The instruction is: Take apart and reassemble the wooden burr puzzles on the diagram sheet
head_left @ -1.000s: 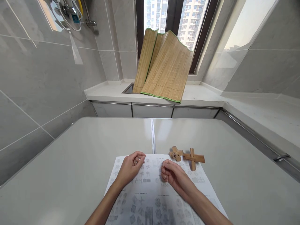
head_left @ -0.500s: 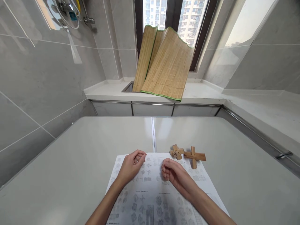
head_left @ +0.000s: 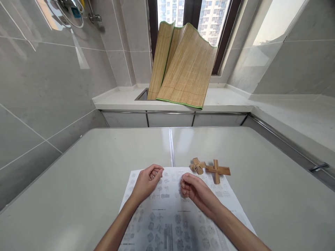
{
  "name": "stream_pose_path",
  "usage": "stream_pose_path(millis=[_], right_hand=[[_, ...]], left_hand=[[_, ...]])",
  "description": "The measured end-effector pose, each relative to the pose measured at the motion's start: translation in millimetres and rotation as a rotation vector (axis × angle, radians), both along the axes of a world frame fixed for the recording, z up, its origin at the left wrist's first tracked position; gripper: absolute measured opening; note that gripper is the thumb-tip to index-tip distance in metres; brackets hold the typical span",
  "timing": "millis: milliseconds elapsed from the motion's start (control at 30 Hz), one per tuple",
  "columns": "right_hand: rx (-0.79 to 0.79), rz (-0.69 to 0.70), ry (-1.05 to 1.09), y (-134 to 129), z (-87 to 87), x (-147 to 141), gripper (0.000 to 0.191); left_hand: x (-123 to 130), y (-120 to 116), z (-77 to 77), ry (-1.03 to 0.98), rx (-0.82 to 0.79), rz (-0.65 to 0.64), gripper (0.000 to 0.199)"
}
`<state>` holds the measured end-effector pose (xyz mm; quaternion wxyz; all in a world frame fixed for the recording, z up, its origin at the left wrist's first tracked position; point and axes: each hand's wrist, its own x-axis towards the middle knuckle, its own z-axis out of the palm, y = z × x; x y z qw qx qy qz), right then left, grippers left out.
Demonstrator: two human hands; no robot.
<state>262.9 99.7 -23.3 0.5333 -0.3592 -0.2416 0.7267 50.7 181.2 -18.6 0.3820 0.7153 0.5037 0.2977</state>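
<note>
A large printed sheet with rows of small diagrams lies flat on the table. My left hand rests at the sheet's upper left, its fingers curled in toward the thumb, and no object shows in it. On the right half of the sheet, my right hand lies on its side, fingers loosely folded and nothing seen in them. Just beyond it are two wooden pieces: a small cross-shaped block assembly with a round mark, and a longer wooden cross over the sheet's top right edge. Neither hand touches them.
The pale table has a seam down its middle. Behind it, a white ledge bears a folded bamboo mat leaning before a window. Grey tiled walls flank the table, and a metal rail runs along the right.
The view has tilted down slightly, so the background sits a little higher in the picture. Both hands and the wooden pieces keep their places on the table.
</note>
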Motion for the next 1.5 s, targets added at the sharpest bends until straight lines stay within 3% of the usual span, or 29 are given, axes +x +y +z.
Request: stream_pose_path(millis=[833,1267,1500], right_hand=[[0.009,-0.011,0.011,-0.1,-4.1,3.6,0.034],[-0.121,-0.144,0.451,11.9,-19.8,12.0,0.03],[-0.174,-0.188,0.588,13.1,-19.2,13.8,0.033]], left_hand=[[0.5,-2.0,2.6,0.026,-0.015,-0.01,0.031],[-1.0,-2.2,1.2,0.021,-0.033,-0.024,0.033],[-0.5,-2.9,1.9,0.012,-0.043,-0.025,0.031]])
